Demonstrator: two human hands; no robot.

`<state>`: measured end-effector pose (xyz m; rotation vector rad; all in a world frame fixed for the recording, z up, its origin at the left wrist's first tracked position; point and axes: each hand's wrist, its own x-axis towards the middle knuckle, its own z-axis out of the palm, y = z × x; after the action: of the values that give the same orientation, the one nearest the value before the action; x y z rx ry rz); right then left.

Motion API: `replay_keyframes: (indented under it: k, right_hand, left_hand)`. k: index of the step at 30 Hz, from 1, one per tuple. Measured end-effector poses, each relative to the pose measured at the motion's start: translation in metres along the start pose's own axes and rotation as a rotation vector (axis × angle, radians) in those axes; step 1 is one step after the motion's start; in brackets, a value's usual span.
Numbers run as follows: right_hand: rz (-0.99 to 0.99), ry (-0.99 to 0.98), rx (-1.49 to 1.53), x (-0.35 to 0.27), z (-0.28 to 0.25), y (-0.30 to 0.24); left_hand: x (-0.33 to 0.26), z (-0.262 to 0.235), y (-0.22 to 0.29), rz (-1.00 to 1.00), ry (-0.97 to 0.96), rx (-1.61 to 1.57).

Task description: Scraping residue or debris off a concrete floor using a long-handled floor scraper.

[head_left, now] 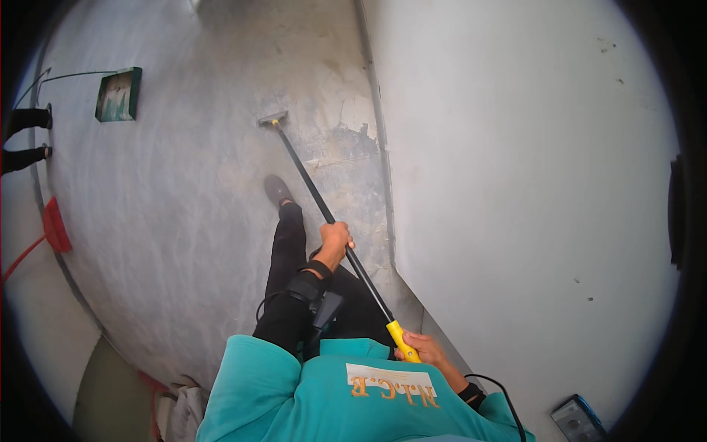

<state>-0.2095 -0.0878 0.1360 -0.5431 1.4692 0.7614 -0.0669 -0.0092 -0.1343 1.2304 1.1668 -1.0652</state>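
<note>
A long-handled floor scraper [308, 179] slants across the middle of the view, with a black pole, a yellow end grip and a wide flat head. Its head [273, 120] rests on the grey concrete floor, ahead of my shoe [278, 190]. Partway down the pole, my left hand [336, 239] is wrapped around the black shaft. Close to my body, my right hand [423, 348] is closed on the yellow grip, and some of its fingers are hidden behind it.
A white wall [515, 147] rises close on the right. At the far left lies a green dustpan [135, 96] with a long thin handle, near another person's legs [28, 138]. A red broom [56, 227] stands by the left wall. A dark boxy thing [577, 418] is at lower right.
</note>
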Motion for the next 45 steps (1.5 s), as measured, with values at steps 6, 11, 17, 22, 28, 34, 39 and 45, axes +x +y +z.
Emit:
replay_keyframes:
  k: [6, 11, 17, 22, 28, 34, 39, 45]
  right_hand:
    - [-0.094, -0.299, -0.053, 0.042, 0.112, -0.095]
    - [-0.081, -0.245, -0.078, 0.038, 0.106, -0.084]
    - [-0.215, 0.159, -0.241, -0.028, 0.058, -0.021]
    - [0.091, -0.065, 0.101, 0.0, 0.083, -0.054]
    - [0.01, -0.093, 0.019, 0.002, 0.075, -0.045]
    - [0.023, -0.027, 0.041, -0.004, 0.075, -0.026]
    - [-0.012, -0.339, 0.207, 0.047, 0.134, -0.082]
    - [-0.149, -0.256, -0.202, 0.01, 0.041, -0.007]
  left_hand:
    - [0.081, -0.042, 0.132, 0.941, -0.17, 1.217]
    - [0.118, -0.042, 0.129, 0.59, -0.19, 1.29]
    - [-0.015, -0.007, 0.029, 0.128, -0.009, 0.434]
    - [-0.001, -0.008, 0.106, 0.154, -0.039, 0.245]
    - [0.024, -0.018, 0.086, 0.098, -0.168, 0.11]
    - [0.009, -0.026, 0.086, 0.322, -0.262, 0.827]
    - [0.105, -0.03, 0.173, 0.828, -0.148, 1.332]
    - [0.093, -0.042, 0.016, 0.881, -0.155, 1.19]
